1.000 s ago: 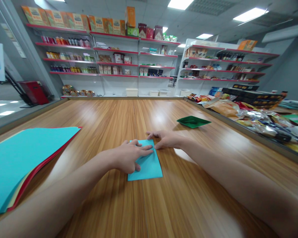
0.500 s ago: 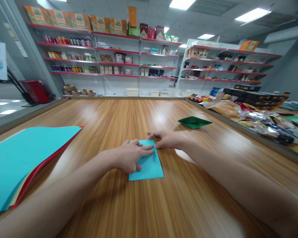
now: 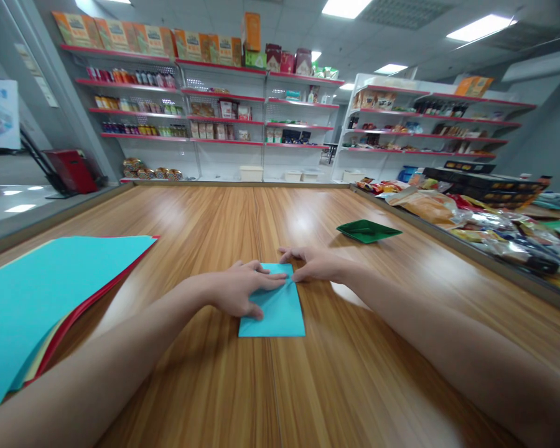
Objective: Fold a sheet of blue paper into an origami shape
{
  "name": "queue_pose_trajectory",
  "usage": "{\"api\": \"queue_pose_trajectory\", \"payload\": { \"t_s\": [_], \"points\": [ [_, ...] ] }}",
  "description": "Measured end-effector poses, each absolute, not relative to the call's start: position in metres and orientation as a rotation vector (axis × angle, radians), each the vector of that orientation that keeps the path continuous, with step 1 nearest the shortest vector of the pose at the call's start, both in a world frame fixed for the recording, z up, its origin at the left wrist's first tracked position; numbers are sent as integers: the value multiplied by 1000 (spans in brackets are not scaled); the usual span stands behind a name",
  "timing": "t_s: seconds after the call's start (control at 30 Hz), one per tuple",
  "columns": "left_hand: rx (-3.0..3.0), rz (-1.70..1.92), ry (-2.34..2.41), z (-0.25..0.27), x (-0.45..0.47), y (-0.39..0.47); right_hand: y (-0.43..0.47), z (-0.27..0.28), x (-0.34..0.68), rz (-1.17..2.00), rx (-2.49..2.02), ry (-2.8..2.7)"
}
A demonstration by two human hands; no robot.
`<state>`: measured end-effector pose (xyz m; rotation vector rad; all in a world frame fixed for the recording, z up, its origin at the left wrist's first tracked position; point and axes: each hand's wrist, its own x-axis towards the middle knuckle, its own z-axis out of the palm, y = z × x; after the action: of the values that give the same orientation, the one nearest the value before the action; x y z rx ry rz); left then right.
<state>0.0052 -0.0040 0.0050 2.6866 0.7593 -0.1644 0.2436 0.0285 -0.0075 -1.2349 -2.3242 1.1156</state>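
A folded sheet of light blue paper (image 3: 280, 316) lies flat on the wooden table in front of me. My left hand (image 3: 237, 290) rests on its left and upper part with the fingers spread, hiding some of that side. At the upper right edge of the sheet is my right hand (image 3: 316, 264), its thumb touching the edge and its index finger stretched past the top corner, thumb and fingers apart. Farther off to the right sits a green folded paper piece (image 3: 368, 231), shaped like a small boat, with neither hand on it.
A stack of coloured paper (image 3: 60, 286), blue on top with red and cream below, lies at the left. Packaged snacks (image 3: 485, 218) crowd beyond the table's raised right edge. Stocked shelves (image 3: 224, 118) stand behind the far edge of the wooden table (image 3: 200, 211).
My left hand has shifted slightly up and left over the blue paper, uncovering a little more of its lower part. My right hand keeps its place at the edge.
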Motion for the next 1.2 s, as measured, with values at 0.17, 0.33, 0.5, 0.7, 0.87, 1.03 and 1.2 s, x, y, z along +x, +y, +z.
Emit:
{"api": "queue_pose_trajectory", "payload": {
  "t_s": [0.17,0.33,0.5,0.7,0.87,1.03,1.2],
  "points": [
    [2574,-159,596,6,-18,15,26,-5,242,1031,-1268,-2359],
    [2567,-91,538,0,-23,21,22,-4,238,1077,-1287,-2335],
    [2651,25,776,-14,-13,16,19,-15,233,877,-1354,-2372],
    [2657,35,763,-21,-11,16,17,-22,231,691,-1289,-2436],
    [2551,34,585,-19,-24,26,19,-26,232,571,-1267,-2446],
    [2529,132,668,-21,-22,25,13,-30,228,402,-1228,-2456],
    [2554,232,834,-20,-15,19,-3,-32,216,325,-1056,-2587]
  ]
}}
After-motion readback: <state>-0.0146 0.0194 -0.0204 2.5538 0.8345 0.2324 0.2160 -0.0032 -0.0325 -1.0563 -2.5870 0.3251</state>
